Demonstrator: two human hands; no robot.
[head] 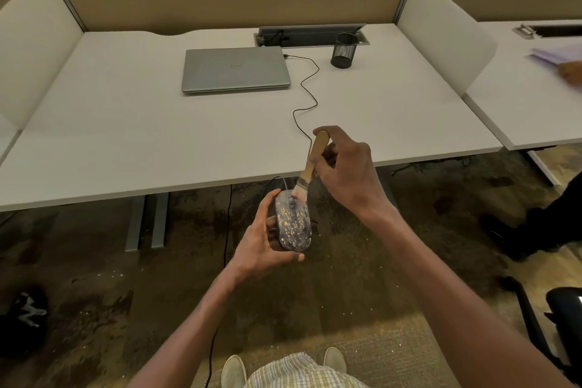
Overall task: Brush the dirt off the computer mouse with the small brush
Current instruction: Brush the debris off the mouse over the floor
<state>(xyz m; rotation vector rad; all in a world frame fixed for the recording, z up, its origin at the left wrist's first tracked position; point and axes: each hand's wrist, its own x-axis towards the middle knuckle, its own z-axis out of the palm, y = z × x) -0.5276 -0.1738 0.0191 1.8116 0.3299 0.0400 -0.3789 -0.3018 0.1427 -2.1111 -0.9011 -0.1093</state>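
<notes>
Below the surface edge, the left hand grips the mouse, mostly still dirty; the right hand pinches the brush, bristles at its 12 o'clock end.

Both hands, left and right, curled, gripping.

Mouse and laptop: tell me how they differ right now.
The mouse is dark and speckled with dirt; the laptop is plain silver. The mouse is held off the desk in the left hand; the laptop lies closed on it. The mouse is far smaller. A black cable runs from each.
</notes>
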